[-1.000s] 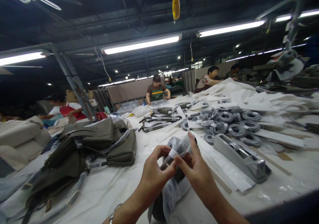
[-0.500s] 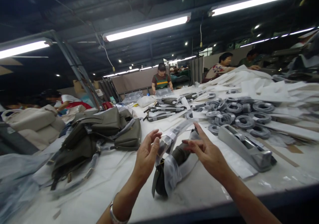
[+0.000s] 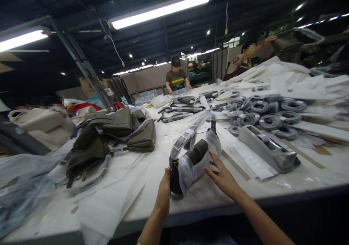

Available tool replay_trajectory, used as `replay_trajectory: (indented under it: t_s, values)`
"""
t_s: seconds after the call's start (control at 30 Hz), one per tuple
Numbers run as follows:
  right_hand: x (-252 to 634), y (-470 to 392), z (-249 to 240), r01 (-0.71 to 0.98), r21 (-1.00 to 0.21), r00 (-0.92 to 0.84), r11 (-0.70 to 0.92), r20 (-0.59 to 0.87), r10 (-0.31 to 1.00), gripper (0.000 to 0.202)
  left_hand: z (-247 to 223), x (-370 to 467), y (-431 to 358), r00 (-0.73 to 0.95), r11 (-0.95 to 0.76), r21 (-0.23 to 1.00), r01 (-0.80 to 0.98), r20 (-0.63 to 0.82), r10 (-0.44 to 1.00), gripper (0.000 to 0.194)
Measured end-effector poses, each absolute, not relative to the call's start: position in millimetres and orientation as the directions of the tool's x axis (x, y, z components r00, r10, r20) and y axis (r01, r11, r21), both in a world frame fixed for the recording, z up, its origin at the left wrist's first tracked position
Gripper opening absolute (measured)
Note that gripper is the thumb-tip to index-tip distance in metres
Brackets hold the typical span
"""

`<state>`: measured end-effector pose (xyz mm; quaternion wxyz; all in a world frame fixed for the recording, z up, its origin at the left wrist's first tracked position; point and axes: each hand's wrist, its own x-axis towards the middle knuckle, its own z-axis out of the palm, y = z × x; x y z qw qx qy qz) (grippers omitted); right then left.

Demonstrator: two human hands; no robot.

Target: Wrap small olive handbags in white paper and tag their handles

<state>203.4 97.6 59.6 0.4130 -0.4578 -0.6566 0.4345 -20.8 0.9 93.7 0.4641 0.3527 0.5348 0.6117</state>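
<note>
A dark olive bag [image 3: 198,151] stands near the table's front edge, partly wrapped in whitish film. Its strap [image 3: 188,136], covered in clear film with a gold-coloured buckle, arches up above it. My left hand [image 3: 163,190] is at the bag's left end, fingers mostly hidden behind the bag's edge, so its grip is unclear. At the bag's right front, my right hand [image 3: 222,174] has its fingers apart, fingertips by the film wrap, holding nothing.
Olive bags [image 3: 117,128] are heaped at the left. A grey tape dispenser [image 3: 268,150] stands right, before wrapped grey coils [image 3: 259,107]. White sheets [image 3: 289,77] pile up behind. Across the table [image 3: 147,208] stands a person [image 3: 176,77]; another person [image 3: 237,65] reaches out at the back right.
My left hand has moved from the strap down to the bag's left end. My right hand has lowered to the bag's front. The strap now arches upright, and the person at the right has an arm raised.
</note>
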Motion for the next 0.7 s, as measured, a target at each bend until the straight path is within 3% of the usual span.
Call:
replay_trajectory:
  t_s: [0.3, 0.47, 0.7]
  values:
    - [206, 110, 42, 0.188, -0.959, -0.163, 0.213, 0.183, 0.970, 0.067, 85, -5, -9, -0.396, -0.054, 0.973, -0.226, -0.041, 0.917, 0.056]
    - [233, 96, 39, 0.307, -0.943, -0.113, 0.131, 0.101, 0.989, 0.047, 85, -14, -14, -0.496, -0.045, 0.968, -0.247, -0.087, 0.864, 0.051]
    - [294, 98, 55, 0.532, -0.782, -0.027, 0.324, 0.367, 0.930, 0.031, 82, -24, -21, -0.612, -0.049, 0.970, -0.237, -0.110, 0.783, 0.045]
